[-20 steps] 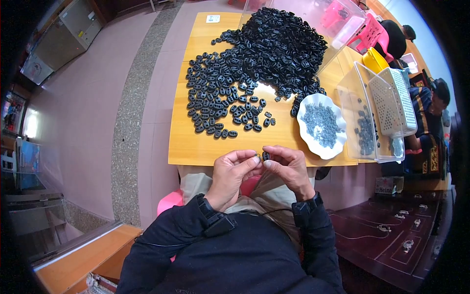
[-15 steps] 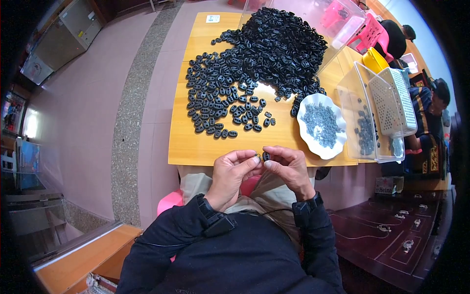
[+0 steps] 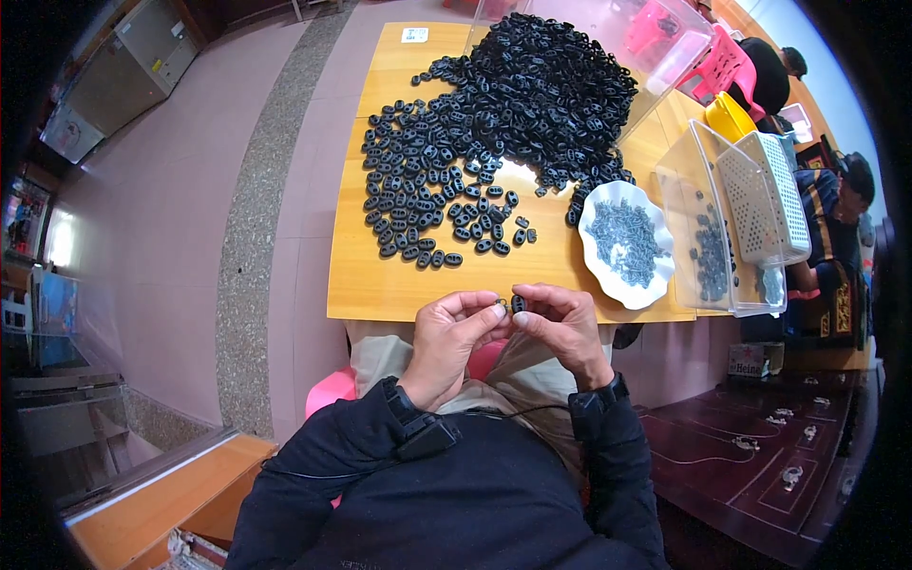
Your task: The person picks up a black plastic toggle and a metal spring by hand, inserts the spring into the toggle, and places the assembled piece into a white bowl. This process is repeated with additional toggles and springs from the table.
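Note:
Just off the table's near edge, my two hands meet fingertip to fingertip. My right hand (image 3: 560, 318) pinches a black oval cord lock (image 3: 518, 304) with two holes between thumb and fingers. Close beside it, my left hand (image 3: 456, 328) is closed in a pinch on a tiny dark piece (image 3: 502, 303), too small to make out. Beyond my hands, many similar cord locks (image 3: 408, 199) lie loose on the yellow wooden table (image 3: 456, 285), rising into a large black heap (image 3: 541, 95). A white wavy-edged dish (image 3: 641, 300) at the right holds small metallic pieces that look like springs.
A clear plastic box (image 3: 679, 180) with black pieces stands right of the dish, beside a white perforated basket (image 3: 760, 190) and a yellow bowl (image 3: 730, 116). Another clear bin (image 3: 679, 57) is behind the heap. Other people (image 3: 836, 209) sit at the right, near a pink chair (image 3: 717, 68).
Almost nothing differs. Both hands keep their pinch in the same place, with only a slight shift of the whole view.

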Action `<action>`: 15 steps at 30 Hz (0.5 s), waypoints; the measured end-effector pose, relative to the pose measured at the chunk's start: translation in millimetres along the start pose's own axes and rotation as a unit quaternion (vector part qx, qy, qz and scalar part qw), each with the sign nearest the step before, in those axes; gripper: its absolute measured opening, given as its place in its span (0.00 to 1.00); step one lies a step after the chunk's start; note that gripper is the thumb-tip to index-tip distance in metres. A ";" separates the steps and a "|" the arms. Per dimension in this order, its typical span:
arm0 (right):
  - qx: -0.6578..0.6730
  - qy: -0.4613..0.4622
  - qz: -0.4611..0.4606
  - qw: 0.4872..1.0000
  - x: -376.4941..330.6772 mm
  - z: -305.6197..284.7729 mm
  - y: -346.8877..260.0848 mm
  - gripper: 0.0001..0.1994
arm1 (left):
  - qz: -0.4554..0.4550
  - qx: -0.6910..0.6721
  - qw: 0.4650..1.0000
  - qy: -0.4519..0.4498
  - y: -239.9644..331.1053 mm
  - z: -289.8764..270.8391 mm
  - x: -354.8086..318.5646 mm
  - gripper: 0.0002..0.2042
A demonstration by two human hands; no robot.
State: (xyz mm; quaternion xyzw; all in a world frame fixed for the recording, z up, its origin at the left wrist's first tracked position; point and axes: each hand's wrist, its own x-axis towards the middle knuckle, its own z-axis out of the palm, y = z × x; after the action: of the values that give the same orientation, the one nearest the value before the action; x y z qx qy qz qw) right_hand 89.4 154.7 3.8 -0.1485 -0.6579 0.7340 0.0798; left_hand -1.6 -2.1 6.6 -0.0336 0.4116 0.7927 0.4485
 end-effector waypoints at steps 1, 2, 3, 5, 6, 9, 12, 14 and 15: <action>0.004 -0.002 0.001 1.000 0.2 0.1 -0.5 0.16 | -0.001 -0.001 1.000 0.000 0.3 0.2 -0.2 0.07; 0.004 -0.002 0.001 1.000 0.2 -0.2 0.3 0.16 | -0.001 -0.001 1.000 0.000 0.2 0.2 -0.2 0.07; -0.002 -0.003 -0.004 1.000 0.4 -0.6 1.8 0.16 | 0.001 0.003 1.000 0.000 0.0 0.1 -0.3 0.07; -0.008 -0.004 -0.009 1.000 0.6 -0.5 1.8 0.15 | 0.003 0.007 1.000 0.001 -0.2 0.2 -0.3 0.07; -0.003 -0.006 -0.008 1.000 0.6 0.1 0.1 0.15 | 0.004 0.005 1.000 0.000 -0.2 0.3 -0.2 0.07; -0.002 -0.014 -0.009 1.000 0.9 -1.0 -0.9 0.15 | 0.008 0.005 1.000 0.000 -1.2 -0.5 0.2 0.07; -0.010 -0.021 -0.009 1.000 1.0 -0.6 -3.5 0.15 | 0.008 0.014 1.000 -0.001 -0.7 -0.6 0.1 0.07; -0.015 -0.021 -0.007 1.000 0.8 -0.4 -4.0 0.15 | 0.005 0.019 1.000 -0.001 -0.9 -0.7 0.1 0.07; -0.008 -0.023 -0.006 1.000 0.7 -0.4 -3.4 0.15 | 0.006 0.022 1.000 -0.005 -1.8 -1.1 0.4 0.07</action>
State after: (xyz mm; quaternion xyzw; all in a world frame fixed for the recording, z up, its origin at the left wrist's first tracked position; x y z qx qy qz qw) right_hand 88.6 155.8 7.0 -0.1289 -0.6663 0.7313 0.0678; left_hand -0.8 -2.1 4.6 -0.0174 0.4274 0.7862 0.4461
